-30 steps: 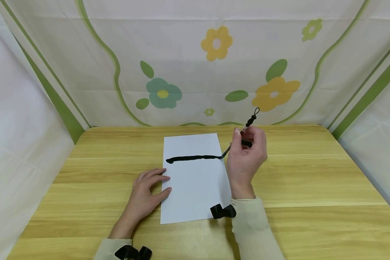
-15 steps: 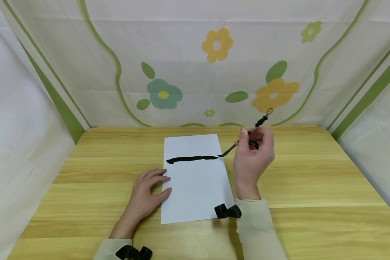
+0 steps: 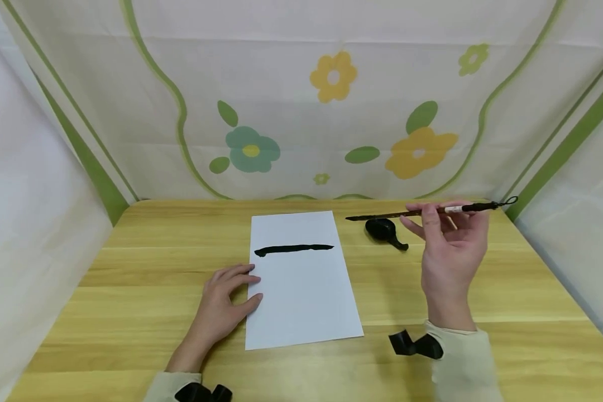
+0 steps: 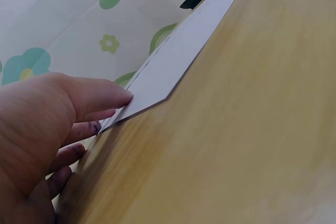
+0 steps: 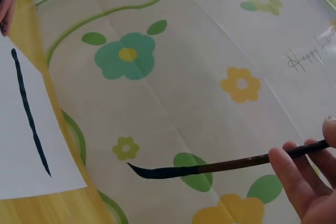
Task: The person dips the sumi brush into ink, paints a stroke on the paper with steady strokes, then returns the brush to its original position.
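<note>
A white sheet of paper [image 3: 301, 301] lies on the wooden table, crossed in its upper part by one thick black ink stroke [image 3: 296, 249]. My left hand [image 3: 226, 298] rests at the sheet's left edge, thumb and fingertips touching the paper; dark smudges mark some fingers in the left wrist view. Right of the paper, my right hand [image 3: 449, 251] pinches an ink brush [image 3: 397, 215] by its brown handle and holds it up nearly level. The brush's black tip [image 5: 157, 172] points left, with its hanging loop at the right end.
A small black ladle-shaped object [image 3: 382, 230] lies on the table [image 3: 522, 290] just below the brush. Behind the table's back edge hangs a white cloth [image 3: 291, 84] with printed flowers. Black cameras sit on both wrists.
My right hand has lifted the brush off the stroke's right end and moved right, turning it from slanted to nearly level. The black object is now uncovered. My left hand stays put.
</note>
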The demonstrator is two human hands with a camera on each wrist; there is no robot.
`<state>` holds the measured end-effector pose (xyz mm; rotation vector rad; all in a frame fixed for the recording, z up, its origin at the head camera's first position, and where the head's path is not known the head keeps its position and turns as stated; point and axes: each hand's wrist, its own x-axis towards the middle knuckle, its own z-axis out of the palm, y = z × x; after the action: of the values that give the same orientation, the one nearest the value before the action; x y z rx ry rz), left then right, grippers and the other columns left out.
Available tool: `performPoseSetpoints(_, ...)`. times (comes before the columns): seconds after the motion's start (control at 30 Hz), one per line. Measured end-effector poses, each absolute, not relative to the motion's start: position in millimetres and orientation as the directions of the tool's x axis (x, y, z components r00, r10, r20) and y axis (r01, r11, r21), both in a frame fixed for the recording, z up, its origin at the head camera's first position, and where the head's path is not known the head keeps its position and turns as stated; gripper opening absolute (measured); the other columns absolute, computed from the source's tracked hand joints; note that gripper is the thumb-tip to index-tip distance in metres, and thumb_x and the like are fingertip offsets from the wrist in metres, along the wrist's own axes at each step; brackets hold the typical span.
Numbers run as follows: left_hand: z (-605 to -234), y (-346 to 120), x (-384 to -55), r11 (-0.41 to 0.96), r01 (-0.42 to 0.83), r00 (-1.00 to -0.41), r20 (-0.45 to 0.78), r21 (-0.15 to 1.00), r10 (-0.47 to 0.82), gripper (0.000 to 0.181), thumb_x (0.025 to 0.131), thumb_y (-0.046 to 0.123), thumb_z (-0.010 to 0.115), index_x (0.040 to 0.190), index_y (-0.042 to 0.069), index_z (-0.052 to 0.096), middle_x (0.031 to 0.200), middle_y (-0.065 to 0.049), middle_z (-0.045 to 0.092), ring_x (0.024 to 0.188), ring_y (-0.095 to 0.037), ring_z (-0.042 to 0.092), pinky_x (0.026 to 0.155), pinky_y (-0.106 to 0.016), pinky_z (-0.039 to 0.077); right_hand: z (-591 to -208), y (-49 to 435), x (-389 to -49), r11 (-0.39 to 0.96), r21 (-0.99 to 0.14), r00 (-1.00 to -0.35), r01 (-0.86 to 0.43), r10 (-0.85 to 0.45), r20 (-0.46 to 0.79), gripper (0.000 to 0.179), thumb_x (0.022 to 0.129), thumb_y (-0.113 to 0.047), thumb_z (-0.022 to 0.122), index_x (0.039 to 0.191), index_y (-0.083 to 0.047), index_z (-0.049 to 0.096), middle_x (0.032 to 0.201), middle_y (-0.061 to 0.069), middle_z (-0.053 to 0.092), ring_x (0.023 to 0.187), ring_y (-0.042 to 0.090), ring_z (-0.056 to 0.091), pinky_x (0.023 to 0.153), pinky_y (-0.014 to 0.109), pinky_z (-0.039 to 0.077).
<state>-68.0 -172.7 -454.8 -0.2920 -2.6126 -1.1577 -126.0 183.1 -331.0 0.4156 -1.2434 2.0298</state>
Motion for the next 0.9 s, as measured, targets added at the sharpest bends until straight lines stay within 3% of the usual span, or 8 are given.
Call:
performPoseSetpoints(0.23, -459, -174, -69, 0.661, 0.267, -0.952, 0.3, 0.701, 0.066, 0.029, 0.087, 0.013, 0.089, 0.114, 0.013, 0.082, 0.145, -0.009, 0.071, 0.138, -0.039, 0.053, 0.115, -0.063, 0.027, -331, 189, -126, -0.404, -0.626, -0.743, -0.667, 0.295, 0.601, 0.015, 0.096, 0.017, 0.065, 0.107, 0.01, 0.058, 0.097, 0.021, 0.071, 0.092, 0.035, 0.078, 0.077, 0.045, 0.067)
performPoseSetpoints(0.37, -461, -172, -71, 0.66, 0.268, -0.952, 0.297, 0.702, 0.071, 0.029, 0.087, 0.014, 0.089, 0.115, 0.014, 0.082, 0.145, -0.008, 0.071, 0.138, -0.039, 0.053, 0.114, -0.062, 0.028, -331, 193, -119, -0.405, -0.641, -0.745, -0.652, 0.182, 0.642, 0.017, 0.088, 0.031, 0.064, 0.099, 0.018, 0.061, 0.095, 0.021, 0.077, 0.091, 0.033, 0.08, 0.08, 0.042, 0.067)
performPoseSetpoints(0.47, -461, -171, -73, 0.663, 0.284, -0.947, 0.311, 0.692, 0.081, 0.029, 0.086, 0.013, 0.089, 0.114, 0.014, 0.082, 0.144, -0.009, 0.071, 0.137, -0.04, 0.054, 0.112, -0.062, 0.029, -335, 198, -109, -0.263, -0.716, -0.754, -0.647, 0.083, 0.651, 0.021, 0.079, 0.035, 0.07, 0.093, 0.02, 0.066, 0.095, 0.016, 0.08, 0.093, 0.027, 0.081, 0.082, 0.034, 0.066)
performPoseSetpoints(0.63, -460, -172, -74, 0.666, 0.296, -0.943, 0.32, 0.685, 0.09, 0.029, 0.086, 0.012, 0.09, 0.114, 0.013, 0.082, 0.144, -0.009, 0.071, 0.137, -0.04, 0.055, 0.113, -0.063, 0.029, -347, 211, -99, 0.053, -0.762, -0.764, -0.645, -0.077, 0.641, 0.029, 0.072, 0.03, 0.08, 0.091, 0.009, 0.076, 0.101, 0.008, 0.082, 0.1, 0.015, 0.08, 0.088, 0.023, 0.063)
performPoseSetpoints(0.9, -459, -177, -74, 0.662, 0.27, -0.953, 0.292, 0.699, 0.08, 0.03, 0.086, 0.012, 0.09, 0.115, 0.013, 0.082, 0.145, -0.008, 0.071, 0.139, -0.039, 0.053, 0.115, -0.063, 0.027, -362, 229, -91, 0.376, -0.688, -0.784, -0.62, -0.265, 0.561, 0.041, 0.077, 0.023, 0.073, 0.099, -0.011, 0.082, 0.113, 0.012, 0.082, 0.11, 0.008, 0.077, 0.095, 0.018, 0.059)
